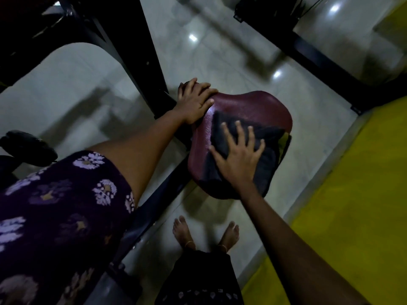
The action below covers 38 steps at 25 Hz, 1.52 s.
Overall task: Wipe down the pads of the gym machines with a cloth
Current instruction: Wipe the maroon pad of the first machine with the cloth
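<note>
Maroon seat pad under a dark cloth.
Right hand presses the cloth, fingers spread flat; left hand grips the pad's ten o'clock edge, fingers curled.

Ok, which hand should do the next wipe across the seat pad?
The right hand: it lies flat on the cloth atop the pad. The left hand grips the pad's far edge, steadying it.
</note>
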Each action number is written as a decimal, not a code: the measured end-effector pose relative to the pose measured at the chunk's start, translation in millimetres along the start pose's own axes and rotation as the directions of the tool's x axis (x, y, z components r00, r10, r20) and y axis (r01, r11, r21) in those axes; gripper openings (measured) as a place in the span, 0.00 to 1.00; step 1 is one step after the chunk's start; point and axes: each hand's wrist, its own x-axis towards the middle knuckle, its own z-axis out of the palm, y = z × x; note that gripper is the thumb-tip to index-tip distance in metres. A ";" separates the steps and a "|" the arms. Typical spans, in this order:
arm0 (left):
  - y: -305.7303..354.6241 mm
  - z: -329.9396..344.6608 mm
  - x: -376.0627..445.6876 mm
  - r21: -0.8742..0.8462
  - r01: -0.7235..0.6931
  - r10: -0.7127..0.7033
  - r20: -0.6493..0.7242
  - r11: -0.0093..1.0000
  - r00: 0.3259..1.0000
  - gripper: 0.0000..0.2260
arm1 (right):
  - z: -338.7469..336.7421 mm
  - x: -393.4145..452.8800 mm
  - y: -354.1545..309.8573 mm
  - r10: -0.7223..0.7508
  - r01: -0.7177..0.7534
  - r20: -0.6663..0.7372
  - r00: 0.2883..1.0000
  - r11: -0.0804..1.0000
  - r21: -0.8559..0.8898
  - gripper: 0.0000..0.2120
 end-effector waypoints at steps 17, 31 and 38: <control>55.1 -99.1 -165.9 -0.278 0.096 -0.115 -0.053 0.956 0.992 0.22 | -166.6 -24.4 -10.1 -0.263 0.184 0.137 0.955 0.889 0.419 0.16; 91.8 -250.0 -233.8 -0.260 0.127 -0.221 -0.372 0.957 0.902 0.19 | -337.1 34.7 -62.1 -0.476 0.482 -0.124 0.871 0.776 0.406 0.18; 86.0 -305.5 -234.0 -0.254 0.137 -0.248 -0.485 0.958 0.839 0.18 | -368.2 79.5 -82.9 -0.518 0.546 -0.189 0.834 0.722 0.425 0.20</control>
